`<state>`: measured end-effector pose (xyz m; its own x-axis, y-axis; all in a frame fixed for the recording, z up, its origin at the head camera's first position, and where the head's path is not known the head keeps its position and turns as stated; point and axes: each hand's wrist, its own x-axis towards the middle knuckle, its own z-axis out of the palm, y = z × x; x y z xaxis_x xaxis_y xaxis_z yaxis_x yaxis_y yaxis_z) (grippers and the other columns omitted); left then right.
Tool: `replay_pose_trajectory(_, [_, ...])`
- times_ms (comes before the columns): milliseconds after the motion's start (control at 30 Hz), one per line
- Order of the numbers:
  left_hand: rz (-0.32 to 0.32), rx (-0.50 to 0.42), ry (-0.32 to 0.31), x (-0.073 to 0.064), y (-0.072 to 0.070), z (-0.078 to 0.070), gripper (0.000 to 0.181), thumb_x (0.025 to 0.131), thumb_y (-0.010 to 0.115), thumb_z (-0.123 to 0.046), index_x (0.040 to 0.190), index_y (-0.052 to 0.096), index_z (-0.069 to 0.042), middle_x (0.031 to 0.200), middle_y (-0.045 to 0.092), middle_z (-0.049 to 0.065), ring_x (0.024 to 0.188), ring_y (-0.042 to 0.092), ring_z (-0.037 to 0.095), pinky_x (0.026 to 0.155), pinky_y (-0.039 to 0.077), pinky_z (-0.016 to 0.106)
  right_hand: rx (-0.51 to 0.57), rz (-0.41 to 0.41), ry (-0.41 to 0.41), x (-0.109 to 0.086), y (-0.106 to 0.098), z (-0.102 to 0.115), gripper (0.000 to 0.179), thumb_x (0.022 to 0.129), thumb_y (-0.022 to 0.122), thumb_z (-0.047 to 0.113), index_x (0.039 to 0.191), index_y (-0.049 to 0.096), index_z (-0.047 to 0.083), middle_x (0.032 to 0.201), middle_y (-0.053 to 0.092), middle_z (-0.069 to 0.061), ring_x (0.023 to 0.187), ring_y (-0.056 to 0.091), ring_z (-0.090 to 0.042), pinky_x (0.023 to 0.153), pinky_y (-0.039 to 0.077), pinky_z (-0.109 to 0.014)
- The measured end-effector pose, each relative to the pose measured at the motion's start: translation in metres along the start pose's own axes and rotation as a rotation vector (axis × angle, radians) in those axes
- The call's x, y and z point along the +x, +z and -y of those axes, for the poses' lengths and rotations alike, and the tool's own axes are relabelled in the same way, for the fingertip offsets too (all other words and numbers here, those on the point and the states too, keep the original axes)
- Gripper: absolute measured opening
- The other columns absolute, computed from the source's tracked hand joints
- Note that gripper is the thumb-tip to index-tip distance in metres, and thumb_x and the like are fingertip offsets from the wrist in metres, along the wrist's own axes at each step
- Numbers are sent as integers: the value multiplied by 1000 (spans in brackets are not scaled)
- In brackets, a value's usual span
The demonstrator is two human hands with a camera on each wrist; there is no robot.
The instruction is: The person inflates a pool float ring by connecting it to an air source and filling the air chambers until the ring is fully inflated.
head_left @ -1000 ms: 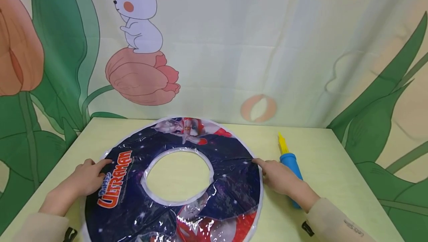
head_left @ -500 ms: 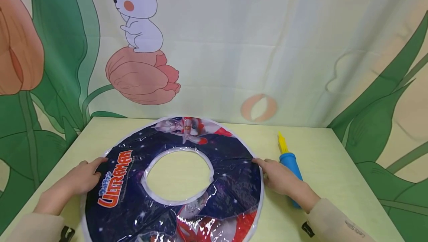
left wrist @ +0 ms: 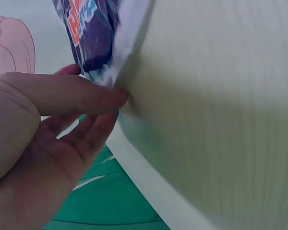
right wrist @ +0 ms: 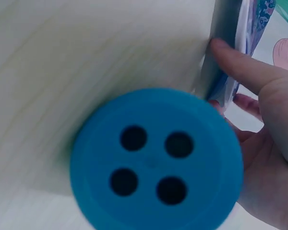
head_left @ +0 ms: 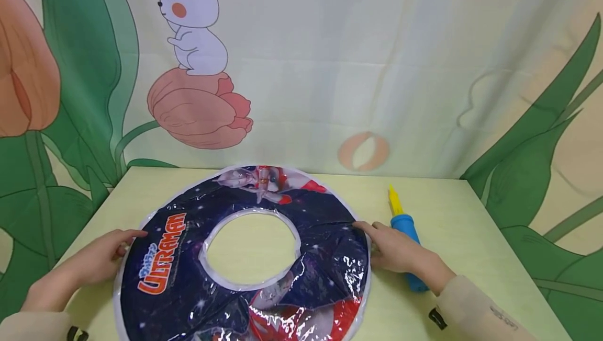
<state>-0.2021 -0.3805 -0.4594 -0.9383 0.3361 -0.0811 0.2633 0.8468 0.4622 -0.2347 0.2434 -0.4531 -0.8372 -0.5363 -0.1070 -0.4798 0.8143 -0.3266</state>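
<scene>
A flat, dark blue swim ring (head_left: 325, 247) with a white rim and red ULTRAMAN lettering lies on the table, its front edge cut off by the head view. At its left edge, my left hand (head_left: 96, 257) pinches the rim; the left wrist view shows the thumb against the ring's edge (left wrist: 98, 48) with fingers behind. My right hand (head_left: 393, 249) holds the opposite rim between thumb and fingers, which the right wrist view shows around the ring's edge (right wrist: 242, 33). Beside the right hand lies a blue hand pump (head_left: 405, 226) with a yellow nozzle, partly hidden by the wrist.
The pale wooden table (head_left: 480, 247) extends beyond the pump on the right. A printed curtain (head_left: 301, 69) with a rabbit and tulips hangs along the table's back edge. In the right wrist view, the pump's round end (right wrist: 153, 163) with several holes sits close to the hand.
My left hand has slid outward and down along the ring's left side, from on top of it to its rim. The right hand stays at the right rim; the ring has hardly moved.
</scene>
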Motion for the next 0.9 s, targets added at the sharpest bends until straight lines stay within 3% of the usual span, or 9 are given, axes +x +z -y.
replay_pose_trajectory(167, [-36,-12,37,-6,0,7,66,68,68,20,131,58,7,116,61,21,88,57,23,74,49,35,-9,7,-1,-1,-2,1,62,89,83,28,143,52,21,106,56,-7,78,51,-18,67,47,-37])
replay_pose_trajectory(300, [-64,-6,81,-8,-1,12,59,68,82,10,124,64,3,113,64,16,90,60,23,75,50,36,-24,-8,0,-2,-3,2,59,91,81,30,143,56,22,108,56,-7,76,51,-16,66,47,-36])
replay_pose_trajectory(433, [-98,1,162,-11,-1,20,55,64,89,2,114,68,4,106,65,11,88,58,12,74,51,33,-30,-18,3,-2,-4,3,53,95,77,33,143,60,20,111,57,-7,74,50,-14,65,46,-33])
replay_pose_trajectory(500, [-103,0,178,-13,-1,23,47,68,89,-1,110,70,4,106,66,13,88,57,6,74,51,30,-32,-15,3,-1,-3,3,49,97,74,33,142,61,19,110,57,-7,73,49,-13,64,45,-32])
replay_pose_trajectory(633, [-69,-43,139,-14,-2,26,28,79,86,-7,104,75,-3,117,65,23,101,58,9,79,53,29,-29,-9,3,-1,-2,4,44,98,72,28,140,64,17,109,57,-7,72,48,-13,62,43,-31])
replay_pose_trajectory(733, [-59,-71,96,-14,-2,26,20,82,85,-12,101,77,-11,122,64,25,108,57,12,84,54,30,-26,-13,-3,-1,-2,5,42,98,72,25,138,66,15,107,58,-8,71,48,-13,61,43,-30])
replay_pose_trajectory(900, [-80,-86,71,-16,-2,25,14,84,85,-16,96,78,-16,120,66,22,105,56,4,83,53,30,-28,-16,7,0,-1,8,38,99,69,23,136,67,15,104,57,-7,72,48,-13,62,42,-30])
